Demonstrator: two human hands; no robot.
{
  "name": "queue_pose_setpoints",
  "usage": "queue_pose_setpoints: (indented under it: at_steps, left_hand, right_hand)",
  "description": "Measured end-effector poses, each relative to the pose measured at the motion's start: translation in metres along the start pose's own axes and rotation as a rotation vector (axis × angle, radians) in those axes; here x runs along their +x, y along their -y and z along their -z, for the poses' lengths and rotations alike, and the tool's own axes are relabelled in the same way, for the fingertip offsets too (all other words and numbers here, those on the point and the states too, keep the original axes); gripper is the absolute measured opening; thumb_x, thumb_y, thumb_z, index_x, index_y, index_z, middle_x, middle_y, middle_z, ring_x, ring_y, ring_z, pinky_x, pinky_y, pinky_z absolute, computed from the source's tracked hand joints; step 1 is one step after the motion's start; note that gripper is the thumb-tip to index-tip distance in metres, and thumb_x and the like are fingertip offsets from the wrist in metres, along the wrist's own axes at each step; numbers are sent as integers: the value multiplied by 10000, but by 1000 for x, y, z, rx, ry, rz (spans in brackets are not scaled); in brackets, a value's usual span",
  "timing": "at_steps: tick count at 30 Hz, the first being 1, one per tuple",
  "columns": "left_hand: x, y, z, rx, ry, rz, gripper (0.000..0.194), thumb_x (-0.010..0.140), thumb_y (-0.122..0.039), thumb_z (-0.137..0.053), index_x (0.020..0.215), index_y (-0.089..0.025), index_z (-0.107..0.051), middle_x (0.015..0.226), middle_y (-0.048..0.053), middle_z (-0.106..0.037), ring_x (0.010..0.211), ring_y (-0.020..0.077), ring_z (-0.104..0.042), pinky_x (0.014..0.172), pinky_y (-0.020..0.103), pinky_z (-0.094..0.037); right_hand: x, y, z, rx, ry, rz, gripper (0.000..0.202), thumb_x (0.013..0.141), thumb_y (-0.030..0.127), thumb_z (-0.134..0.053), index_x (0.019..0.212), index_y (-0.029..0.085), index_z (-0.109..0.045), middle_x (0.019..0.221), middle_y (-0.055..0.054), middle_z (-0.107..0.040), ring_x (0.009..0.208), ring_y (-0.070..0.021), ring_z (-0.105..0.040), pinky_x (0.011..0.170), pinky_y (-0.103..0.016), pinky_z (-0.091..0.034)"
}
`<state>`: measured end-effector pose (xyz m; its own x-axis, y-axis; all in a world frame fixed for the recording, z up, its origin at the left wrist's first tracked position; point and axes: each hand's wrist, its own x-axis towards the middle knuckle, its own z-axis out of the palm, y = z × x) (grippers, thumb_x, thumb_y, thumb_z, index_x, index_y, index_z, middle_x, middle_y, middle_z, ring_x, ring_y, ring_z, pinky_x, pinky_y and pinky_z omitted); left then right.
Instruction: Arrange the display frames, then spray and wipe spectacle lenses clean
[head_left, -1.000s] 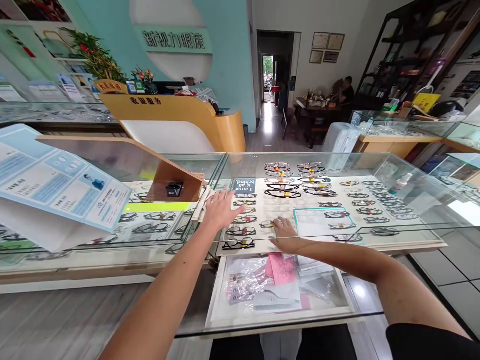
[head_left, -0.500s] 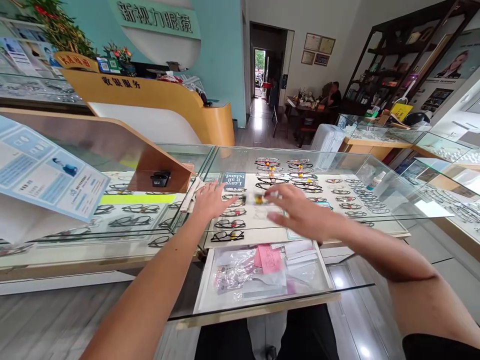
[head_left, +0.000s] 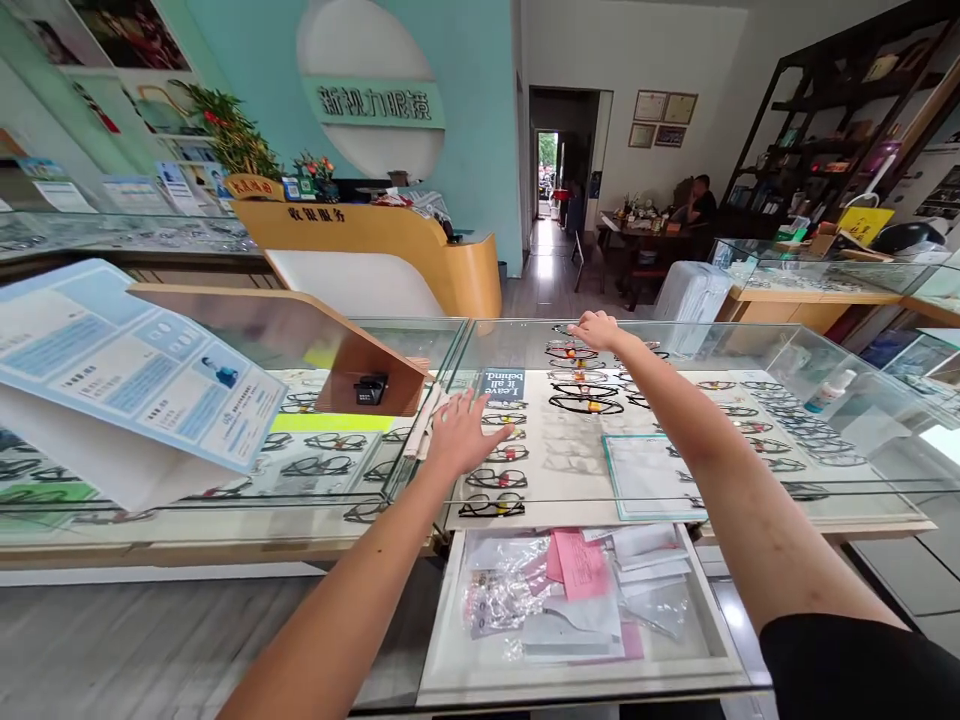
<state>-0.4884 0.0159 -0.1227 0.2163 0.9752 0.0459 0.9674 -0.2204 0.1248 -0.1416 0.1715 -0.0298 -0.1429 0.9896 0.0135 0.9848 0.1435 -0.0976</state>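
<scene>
My left hand [head_left: 461, 432] lies with fingers spread on the glass top of the display case, above the left column of black-framed glasses [head_left: 493, 506]. Reaching to the far part of the case, my right hand [head_left: 596, 330] has its fingers closed on a pair of glasses [head_left: 562, 329], just behind a stack of frames [head_left: 585, 405] with coloured tags. A dark card [head_left: 504, 384] with white lettering lies near my left fingertips. A teal-edged tray [head_left: 652, 475] sits partly behind my right forearm.
An open drawer [head_left: 442, 665] with plastic bags and pink paper juts out below the case. A slanted wooden board [head_left: 300, 325] and blue leaflet [head_left: 217, 390] stand left. A spray bottle [head_left: 830, 391] is at right. A person [head_left: 703, 204] sits far back.
My right hand has moved forward from the middle of the case to its far side. My left hand stays over the left column. The view has shifted left and up.
</scene>
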Motion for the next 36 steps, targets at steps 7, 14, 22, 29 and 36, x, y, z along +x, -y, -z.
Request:
queue_pose_setpoints:
  at_steps: [7, 14, 22, 29, 36]
  left_hand:
    - [-3, -1, 3, -11, 4, 0, 990, 1039, -882, -393, 1772, -219, -440, 1899, 169, -276, 1772, 398, -232, 1410, 608, -230]
    - [-3, -2, 4, -7, 16, 16, 968, 1046, -863, -398, 1774, -226, -437, 1905, 151, -267, 1773, 396, -226, 1412, 611, -219]
    - [1, -3, -2, -22, -20, 4, 971, 1037, -861, -396, 1762, -217, -456, 1888, 167, -308, 1762, 411, -249, 1397, 616, -243]
    - [3, -4, -2, -26, -22, -1, 977, 1034, -854, -401, 1761, -203, -455, 1886, 177, -312, 1752, 421, -258, 1394, 625, -229]
    - [9, -3, -6, -25, -30, -6, 947, 1035, -837, -379, 1753, -225, -462, 1879, 172, -332, 1747, 416, -262, 1376, 620, -256]
  right_hand:
    - [56, -6, -28, 38, 13, -12, 732, 1168, 592, -275, 1305, 116, -813, 1622, -238, -593, 1493, -437, -446, 1295, -609, -329]
    - [40, 9, -14, 112, -79, -37, 551, 1142, 538, -417, 1062, 168, -818, 1464, -223, -678, 1373, -408, -574, 1165, -504, -473]
    - [-102, 72, 5, 268, -222, 185, 587, 1119, 579, -461, 645, 234, -436, 727, -26, -563, 675, -165, -455, 686, -347, -341]
    - [-249, 57, -44, 258, -22, 328, 659, 1109, 741, -352, 672, 249, -386, 597, 1, -485, 587, -168, -398, 652, -337, -261]
    - [-305, -69, -64, 14, -131, -326, 619, 1139, 639, -365, 752, 242, -642, 748, -108, -729, 756, -264, -651, 662, -353, -299]
